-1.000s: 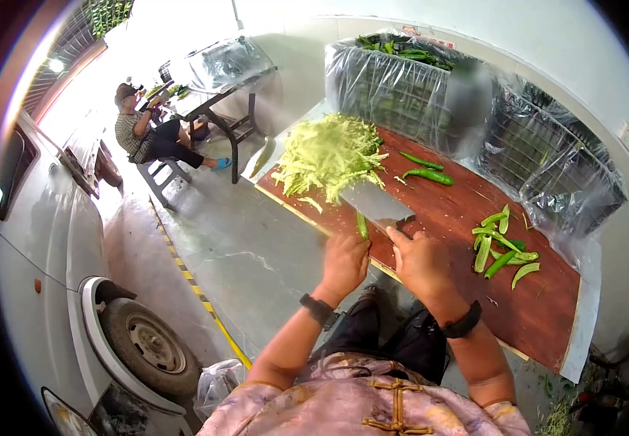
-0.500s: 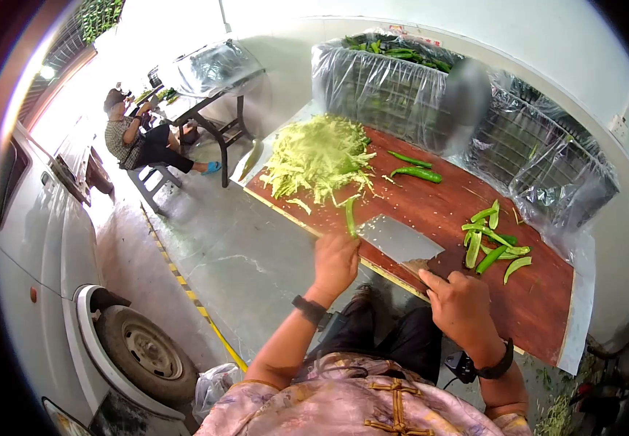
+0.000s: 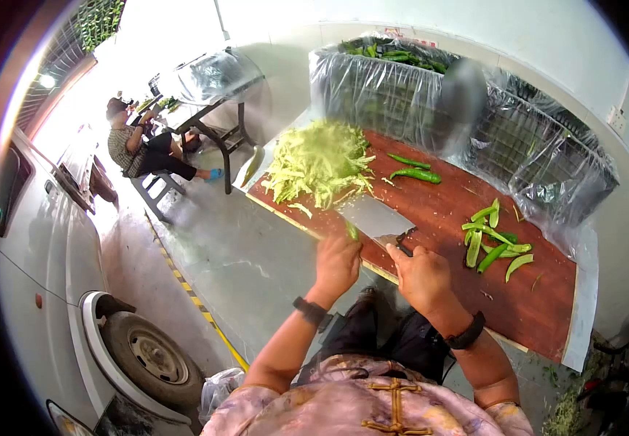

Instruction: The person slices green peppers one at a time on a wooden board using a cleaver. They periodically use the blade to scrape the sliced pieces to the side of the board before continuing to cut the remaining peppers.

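My left hand is closed on a green pepper piece near the front edge of the red-brown board. In my right hand is the handle of a wide cleaver, its blade lying flat beside the pepper piece and reaching the pile. Pale green shreds are heaped on the board's left part. Two whole green peppers lie behind the cleaver. Several halved peppers lie together on the right.
Plastic-lined crates stand along the wall, one showing green peppers. A seated person is at a small table at the back left. A white vehicle stands on the left. A blurred grey smudge covers part of the crates.
My right hand and the cleaver have moved left, and the blade now reaches the shreds. Less of the pepper piece shows above my left hand, which has hardly moved.
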Available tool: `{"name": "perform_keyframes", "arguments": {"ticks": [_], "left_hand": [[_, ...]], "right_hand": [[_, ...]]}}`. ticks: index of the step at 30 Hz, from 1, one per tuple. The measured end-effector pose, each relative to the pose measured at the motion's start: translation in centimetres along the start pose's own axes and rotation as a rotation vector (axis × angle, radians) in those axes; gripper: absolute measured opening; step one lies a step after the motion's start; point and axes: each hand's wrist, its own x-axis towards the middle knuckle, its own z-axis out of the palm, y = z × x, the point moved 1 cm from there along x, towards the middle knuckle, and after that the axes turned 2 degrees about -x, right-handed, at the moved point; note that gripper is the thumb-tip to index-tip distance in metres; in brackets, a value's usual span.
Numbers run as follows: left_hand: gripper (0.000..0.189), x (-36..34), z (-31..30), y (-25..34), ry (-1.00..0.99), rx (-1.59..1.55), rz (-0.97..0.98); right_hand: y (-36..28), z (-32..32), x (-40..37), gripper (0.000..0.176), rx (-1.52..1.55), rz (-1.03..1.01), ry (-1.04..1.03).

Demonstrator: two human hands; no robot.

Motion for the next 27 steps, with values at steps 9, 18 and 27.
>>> {"name": "perform_keyframes", "arguments": {"ticks": [9, 18, 27], "left_hand": [[0.035, 5.7, -1.8, -2.8, -0.236, 0.036, 0.113], [0.019, 6.3, 0.2, -3.0, -0.347, 0.198, 0.124], [0.011, 2.1, 1.6, -0.1, -0.120, 0.014, -0.168]], "right_hand": [[2.6, -2.8, -3.0, 0.042, 0.175, 0.122, 0.128], [4.1, -4.2, -6.6, 0.043, 0.178, 0.203, 0.095], [3.0, -4.2, -7.3, 0.040, 0.204, 0.158, 0.077]]}}
